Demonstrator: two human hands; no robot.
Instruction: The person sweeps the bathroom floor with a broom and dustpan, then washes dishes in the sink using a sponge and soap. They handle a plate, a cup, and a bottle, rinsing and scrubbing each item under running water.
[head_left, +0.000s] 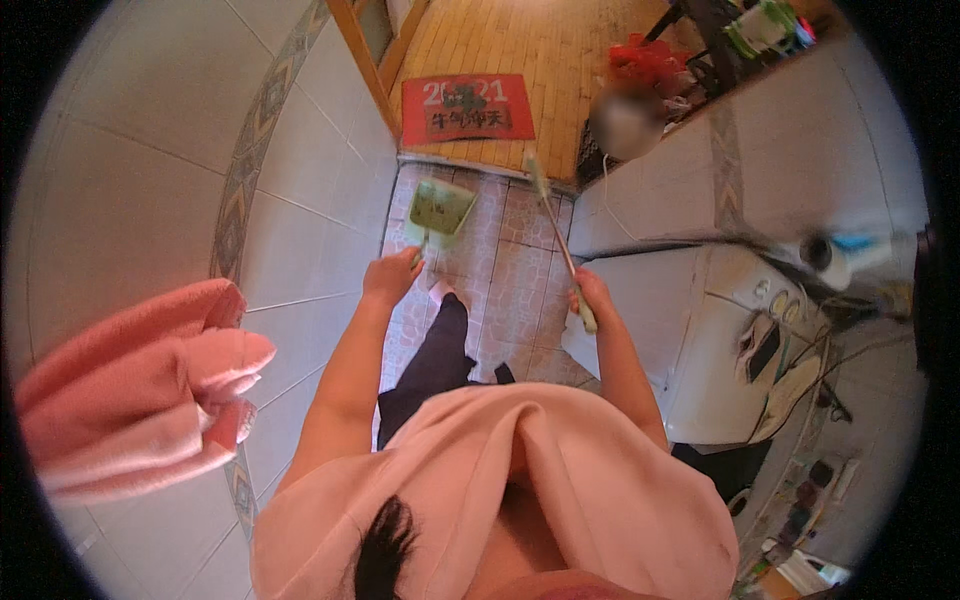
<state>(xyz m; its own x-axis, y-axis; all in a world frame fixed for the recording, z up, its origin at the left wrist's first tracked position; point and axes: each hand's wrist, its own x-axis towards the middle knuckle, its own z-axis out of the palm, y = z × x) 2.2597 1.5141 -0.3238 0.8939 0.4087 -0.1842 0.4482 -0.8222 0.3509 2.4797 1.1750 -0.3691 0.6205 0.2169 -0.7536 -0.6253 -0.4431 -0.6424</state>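
Observation:
My left hand (391, 277) grips the handle of a pale green dustpan (440, 208), which is held out in front of me over the tiled floor (510, 281). Small dark bits show in the pan; what they are cannot be told. In my right hand (591, 295) is a long stick-like tool (559, 232) with a green grip and a thin brownish shaft. Its far end is pale green, narrow and blurred, pointing towards the doorway, so its kind is unclear. The two tools are apart from each other.
Beyond a raised sill (487, 168) lies a red doormat (466, 109) on a wooden floor (472, 41). A white washing machine (690, 337) stands close on my right. Pink towels (142, 397) hang by the tiled wall (315, 225) on my left. Red plastic bags (645, 61) lie past the doorway.

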